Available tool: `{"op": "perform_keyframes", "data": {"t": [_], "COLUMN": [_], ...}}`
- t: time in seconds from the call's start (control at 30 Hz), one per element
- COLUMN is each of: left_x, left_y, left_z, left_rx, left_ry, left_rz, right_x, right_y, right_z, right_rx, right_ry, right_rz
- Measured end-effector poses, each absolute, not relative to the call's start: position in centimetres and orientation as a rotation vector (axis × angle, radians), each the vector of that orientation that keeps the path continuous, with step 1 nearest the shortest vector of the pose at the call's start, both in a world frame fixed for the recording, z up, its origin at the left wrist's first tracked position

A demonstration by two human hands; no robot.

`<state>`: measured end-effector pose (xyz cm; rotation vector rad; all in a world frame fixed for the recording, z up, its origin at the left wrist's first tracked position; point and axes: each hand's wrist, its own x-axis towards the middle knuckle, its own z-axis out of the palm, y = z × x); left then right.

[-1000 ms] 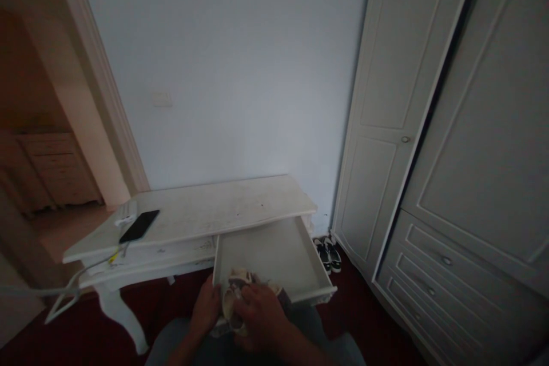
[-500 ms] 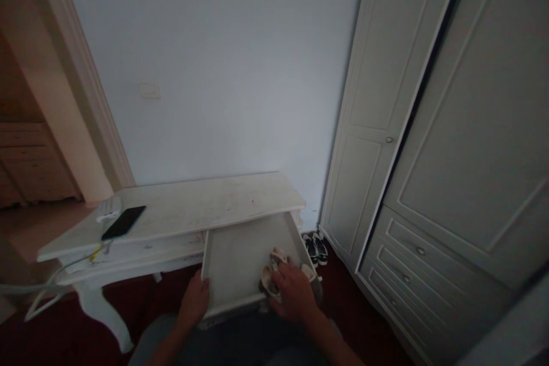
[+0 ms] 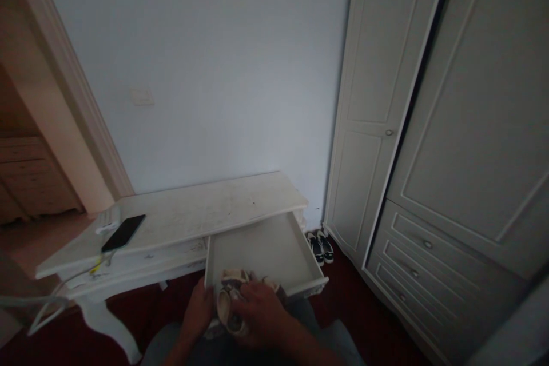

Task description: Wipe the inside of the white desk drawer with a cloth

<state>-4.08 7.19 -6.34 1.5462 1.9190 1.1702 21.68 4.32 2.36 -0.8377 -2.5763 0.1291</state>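
Head view: a beige-and-brown bundle (image 3: pixel 225 306), blurred in detail, is at the near left of the pulled-out drawer (image 3: pixel 266 249), with the fingers of the right hand (image 3: pixel 261 306) closed around it. The left hand (image 3: pixel 199 306) is at the drawer's near left corner, its grip impossible to tell. Beyond are the white table (image 3: pixel 206 201), a phone (image 3: pixel 123 233) far left, and dark shoes (image 3: pixel 319 246) right of the drawer.

Shoe-like item (image 3: pixel 225 306), lower centre: cream, brownish patches
Drawer (image 3: pixel 266 246): off-white, plain
Tabletop (image 3: pixel 197 203): white, greyish smudges, dark specks
Phone (image 3: pixel 123 233), lower left: black
Floor shoes (image 3: pixel 319 247): black and white
Carpet (image 3: pixel 343 291): dark red
Wall (image 3: pixel 227 68): pale blue-grey
Wardrobe (image 3: pixel 373 68), right: grey-white
Trousers (image 3: pixel 338 340): grey-blue
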Motion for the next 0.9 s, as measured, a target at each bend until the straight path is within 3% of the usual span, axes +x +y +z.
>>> {"op": "perform_keyframes", "data": {"t": [0.3, 0.73, 0.9], "left_x": [-3.8, -3.7, -3.5], "left_y": [7.6, 7.3, 7.1], "left_z": [-6.7, -5.2, -5.3], "left_rx": [1.479, 1.57, 1.563], "left_ry": [2.051, 1.871, 1.869], "left_rz": [1.072, 1.158, 1.19], "right_x": [34.2, 18.7, 19.5], "right_y": [7.2, 4.2, 4.5], "right_z": [3.9, 2.0, 1.1], "right_rx": [-1.295, -0.862, -0.849], "right_ry": [-2.444, -2.551, -2.555], "right_rz": [0.154, 0.082, 0.068]}}
